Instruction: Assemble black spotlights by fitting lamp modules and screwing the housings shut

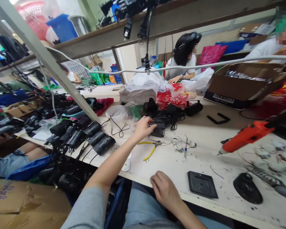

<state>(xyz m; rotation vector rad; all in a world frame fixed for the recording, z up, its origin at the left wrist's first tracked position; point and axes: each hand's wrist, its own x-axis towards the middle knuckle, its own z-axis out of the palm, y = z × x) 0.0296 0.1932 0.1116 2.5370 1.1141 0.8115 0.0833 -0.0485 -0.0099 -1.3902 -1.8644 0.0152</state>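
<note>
My left hand (pixel 143 128) reaches across the white workbench, touching or just above a black boxy plastic part (pixel 159 129) in front of a heap of black devices. Its thumb and index finger look apart; the other fingertips are partly hidden. Below that hand lie yellow-handled pliers (pixel 149 152), jaws toward the right. My right hand (pixel 165 190) rests at the bench's front edge, fingers curled in, with nothing visible in them. To its right are a flat black square plate (pixel 202 184) and a rounded black housing (pixel 248 188). Small wired parts (pixel 181 143) lie past the pliers.
An orange glue gun (pixel 246 136) points left at the right side. Black battery-like blocks (pixel 103 144) lie left, near a clear tub (pixel 115 114). An open carton (pixel 245 84) stands behind. A slanted metal post (pixel 54 66) and a cable cross the view. Co-workers sit opposite and left.
</note>
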